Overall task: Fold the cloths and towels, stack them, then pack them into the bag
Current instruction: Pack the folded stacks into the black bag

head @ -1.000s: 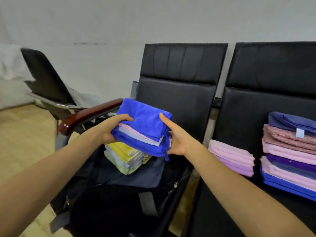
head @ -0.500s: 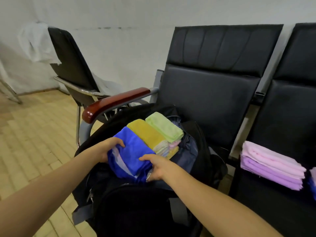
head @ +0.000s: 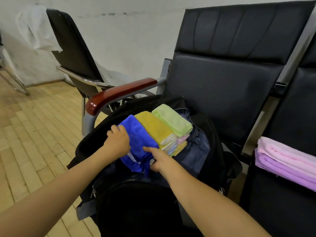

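An open black bag (head: 212,134) with a dark blue lining sits on a black seat. Inside it stand a green cloth bundle (head: 172,119) and a yellow one (head: 155,128), edges up. Beside them is a blue bundle (head: 138,139) of folded cloths, halfway down into the bag. My left hand (head: 118,141) grips its left side, fingers curled over the top. My right hand (head: 158,159) holds its near right corner, thumb on the blue cloth, fingers hidden underneath. A pink and purple folded stack (head: 287,161) lies on the seat at the right.
A dark red wooden armrest (head: 119,94) runs just left of the bag. Black seat backs (head: 222,74) rise behind it. Another black chair (head: 75,53) with a white cloth draped over it stands at the far left on the wooden floor (head: 34,134).
The blue bundle came down from mid-air into the bag beside the yellow and green bundles, and both hands have pressed it slightly deeper. The view has swung left and down.
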The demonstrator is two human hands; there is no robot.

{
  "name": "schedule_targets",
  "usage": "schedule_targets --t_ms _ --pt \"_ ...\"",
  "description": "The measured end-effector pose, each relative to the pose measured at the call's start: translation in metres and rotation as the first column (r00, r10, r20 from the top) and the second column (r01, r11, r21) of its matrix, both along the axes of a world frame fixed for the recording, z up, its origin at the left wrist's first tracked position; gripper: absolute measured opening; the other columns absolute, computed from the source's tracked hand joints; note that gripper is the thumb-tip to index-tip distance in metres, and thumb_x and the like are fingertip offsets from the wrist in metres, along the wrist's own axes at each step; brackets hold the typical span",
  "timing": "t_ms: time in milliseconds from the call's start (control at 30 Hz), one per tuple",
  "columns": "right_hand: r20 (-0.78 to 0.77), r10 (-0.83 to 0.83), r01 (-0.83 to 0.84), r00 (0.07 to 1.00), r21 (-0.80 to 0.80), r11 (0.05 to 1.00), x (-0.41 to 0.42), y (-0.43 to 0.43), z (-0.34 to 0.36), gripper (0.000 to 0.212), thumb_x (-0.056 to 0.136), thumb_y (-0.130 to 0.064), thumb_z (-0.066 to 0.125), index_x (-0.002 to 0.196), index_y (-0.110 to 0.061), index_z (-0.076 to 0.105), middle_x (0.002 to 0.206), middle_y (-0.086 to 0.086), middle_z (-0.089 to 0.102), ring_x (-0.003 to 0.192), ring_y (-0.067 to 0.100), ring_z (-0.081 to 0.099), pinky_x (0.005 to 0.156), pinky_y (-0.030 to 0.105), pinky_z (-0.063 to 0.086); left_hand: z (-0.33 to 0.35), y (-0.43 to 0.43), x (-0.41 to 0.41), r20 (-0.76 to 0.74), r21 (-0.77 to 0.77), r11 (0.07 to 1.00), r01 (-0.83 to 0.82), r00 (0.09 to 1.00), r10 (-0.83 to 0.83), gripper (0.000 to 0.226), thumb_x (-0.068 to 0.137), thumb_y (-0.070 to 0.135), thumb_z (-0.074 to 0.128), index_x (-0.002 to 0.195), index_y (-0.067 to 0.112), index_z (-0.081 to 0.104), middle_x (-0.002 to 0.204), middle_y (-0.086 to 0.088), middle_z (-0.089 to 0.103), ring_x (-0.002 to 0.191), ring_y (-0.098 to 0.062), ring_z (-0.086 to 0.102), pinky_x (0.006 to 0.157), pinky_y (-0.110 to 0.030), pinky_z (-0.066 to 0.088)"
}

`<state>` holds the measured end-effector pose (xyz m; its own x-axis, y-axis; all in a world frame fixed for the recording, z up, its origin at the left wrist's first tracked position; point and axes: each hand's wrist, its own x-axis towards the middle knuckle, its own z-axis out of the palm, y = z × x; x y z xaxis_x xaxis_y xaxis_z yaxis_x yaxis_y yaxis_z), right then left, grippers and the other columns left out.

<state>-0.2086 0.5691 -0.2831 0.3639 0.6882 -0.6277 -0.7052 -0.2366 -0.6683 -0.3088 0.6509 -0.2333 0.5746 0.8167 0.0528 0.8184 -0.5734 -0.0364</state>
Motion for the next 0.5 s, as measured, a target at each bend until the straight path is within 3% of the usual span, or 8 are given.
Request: schedule_targets --t_ms 67,100,167,200,267,400,467,500 --pt "-0.001 0.033 -0.033 0.999 -0.003 0.999 -0.001 -0.003 0.002 0.012 0.088 -0.01 0.065 0.097 -0.006 0.06 0.093 0.009 0.064 0.077 0.023 0.061 0.06 0.032 0.051 0.0 -0.006 0.003 -0.055 0.214 0.968 0.127 0.991 -0.118 0.067 0.09 0.037 0.058 0.136 0.0 0.027 0.135 -0.02 0.029 0.117 -0.031 0.039 0.095 -0.031 0.038" --pt "0.002 0.049 -0.049 0.999 -0.001 0.999 0.0 -0.005 0.002 0.01 0.088 -0.012 0.065 0.096 -0.007 0.061 0.091 0.008 0.065 0.076 0.022 0.062 0.06 0.033 0.051 -0.004 -0.004 0.004 -0.056 0.197 0.968 0.152 0.988 -0.144 0.074 0.088 0.041 0.06 0.139 0.002 0.024 0.139 -0.02 0.026 0.121 -0.032 0.036 0.098 -0.033 0.037" --pt "-0.007 0.073 -0.073 0.997 0.006 0.997 0.002 -0.011 0.004 0.009 0.088 -0.015 0.065 0.093 -0.008 0.062 0.09 0.008 0.066 0.075 0.023 0.063 0.064 0.036 0.052 -0.008 0.0 0.008 0.031 -0.09 0.99 0.107 0.994 -0.105 0.095 0.085 0.049 0.064 0.149 0.008 0.008 0.151 -0.024 0.007 0.137 -0.04 0.019 0.11 -0.041 0.027" --pt "-0.011 0.078 -0.078 0.997 0.011 0.997 0.003 -0.015 0.006 0.009 0.089 -0.015 0.065 0.095 -0.008 0.062 0.091 0.009 0.066 0.075 0.024 0.063 0.066 0.038 0.052 -0.01 0.002 0.01 0.044 -0.268 0.961 0.069 0.997 -0.06 0.103 0.084 0.053 0.064 0.151 0.009 -0.001 0.153 -0.025 -0.002 0.142 -0.042 0.008 0.114 -0.044 0.02" --pt "-0.018 0.081 -0.081 0.997 0.02 0.997 0.008 -0.022 0.009 0.005 0.091 -0.011 0.061 0.094 -0.007 0.06 0.091 0.011 0.065 0.075 0.025 0.062 0.071 0.04 0.052 -0.017 0.007 0.01 0.044 -0.442 0.897 0.016 0.999 0.004 0.11 0.083 0.057 0.062 0.151 0.01 -0.011 0.155 -0.025 -0.014 0.145 -0.04 -0.006 0.117 -0.046 0.011" --pt "-0.045 0.036 -0.035 0.998 0.026 0.999 0.017 -0.034 0.01 0.008 0.094 -0.003 0.053 0.086 -0.002 0.055 0.084 0.013 0.058 0.074 0.025 0.058 0.089 0.04 0.049 -0.038 0.01 0.013 0.108 -0.455 0.89 -0.006 0.992 0.062 0.108 0.085 0.059 0.057 0.15 0.012 -0.015 0.155 -0.023 -0.019 0.146 -0.038 -0.011 0.118 -0.046 0.006" --pt "-0.052 0.029 -0.028 0.998 0.014 1.0 0.019 -0.034 0.008 0.005 0.094 -0.004 0.053 0.098 -0.001 0.054 0.087 0.014 0.056 0.076 0.026 0.058 0.1 0.042 0.044 -0.045 0.01 0.012 0.162 -0.449 0.893 0.008 0.984 0.073 0.102 0.088 0.056 0.055 0.151 0.014 -0.015 0.156 -0.022 -0.02 0.146 -0.038 -0.01 0.118 -0.047 0.006" --pt "-0.058 0.029 -0.029 0.998 0.01 1.0 0.019 -0.037 0.01 0.014 0.094 -0.005 0.053 0.108 -0.001 0.052 0.088 0.016 0.055 0.079 0.027 0.058 0.101 0.042 0.044 -0.046 0.011 0.011 0.184 -0.453 0.891 0.014 0.98 0.078 0.101 0.089 0.054 0.054 0.151 0.015 -0.015 0.156 -0.021 -0.02 0.146 -0.038 -0.01 0.118 -0.048 0.006"
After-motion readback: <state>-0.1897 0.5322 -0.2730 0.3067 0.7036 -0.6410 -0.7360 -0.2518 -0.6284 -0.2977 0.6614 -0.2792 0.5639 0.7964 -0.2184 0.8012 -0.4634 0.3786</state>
